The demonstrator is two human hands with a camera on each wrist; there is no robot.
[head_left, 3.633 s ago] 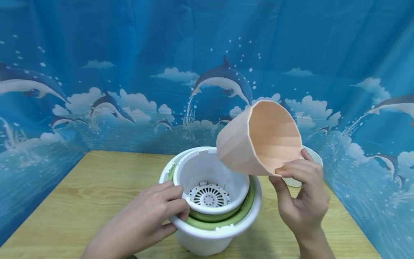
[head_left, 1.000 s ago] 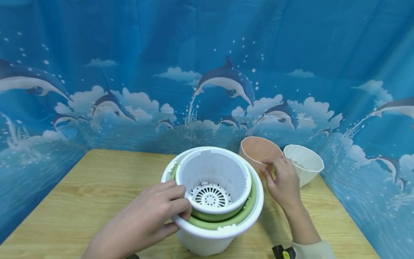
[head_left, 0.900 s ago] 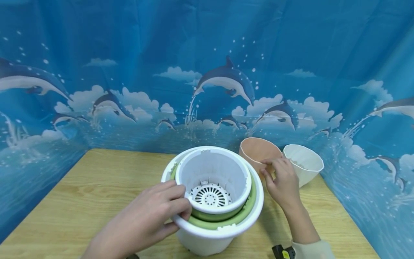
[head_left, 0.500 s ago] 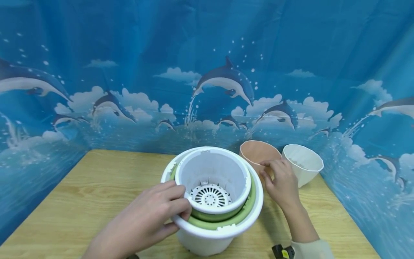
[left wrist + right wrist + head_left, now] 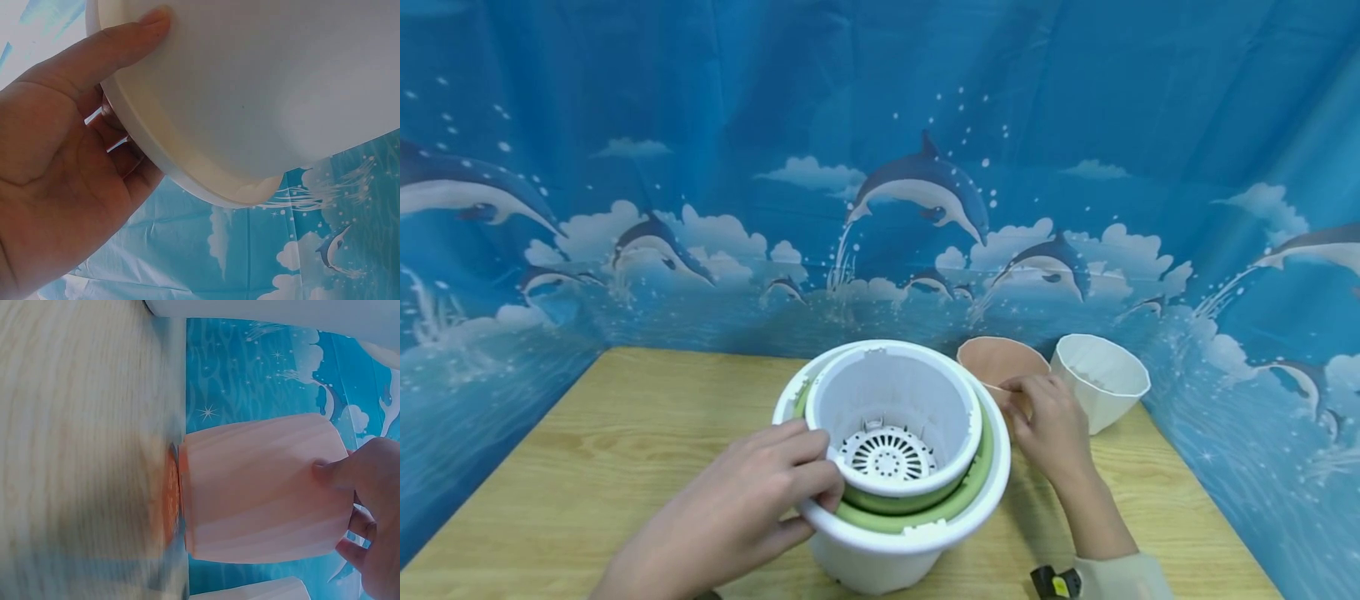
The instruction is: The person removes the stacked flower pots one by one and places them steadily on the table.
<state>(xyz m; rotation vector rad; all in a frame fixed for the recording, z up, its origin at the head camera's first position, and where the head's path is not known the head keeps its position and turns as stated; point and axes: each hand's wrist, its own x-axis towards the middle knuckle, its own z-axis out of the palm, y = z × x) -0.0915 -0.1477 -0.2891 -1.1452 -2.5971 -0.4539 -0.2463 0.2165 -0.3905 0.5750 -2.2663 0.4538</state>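
Note:
My left hand [image 5: 760,487] grips the rim of a large white flowerpot [image 5: 880,554]. In the left wrist view the thumb [image 5: 134,47] lies on its outer wall and the fingers reach over the rim. Nested inside it are a green pot [image 5: 895,521] and a smaller white pot [image 5: 895,379] with a slotted bottom. My right hand [image 5: 1048,421] pinches the rim of a peach flowerpot [image 5: 262,494], upright at the back right. In the right wrist view its base is right at the tabletop, where an orange oval [image 5: 169,497] shows.
A white faceted pot [image 5: 1105,404] stands close to the right of the peach one. Behind the wooden table [image 5: 647,417] hangs a blue dolphin curtain [image 5: 700,167], near both back pots. A black and yellow device [image 5: 1056,582] sits by the right sleeve.
The peach pot, tilted over the nested pots at first, has moved to the back right, turned upright and sunk lower beside the white pot. The left hand keeps its hold on the rim.

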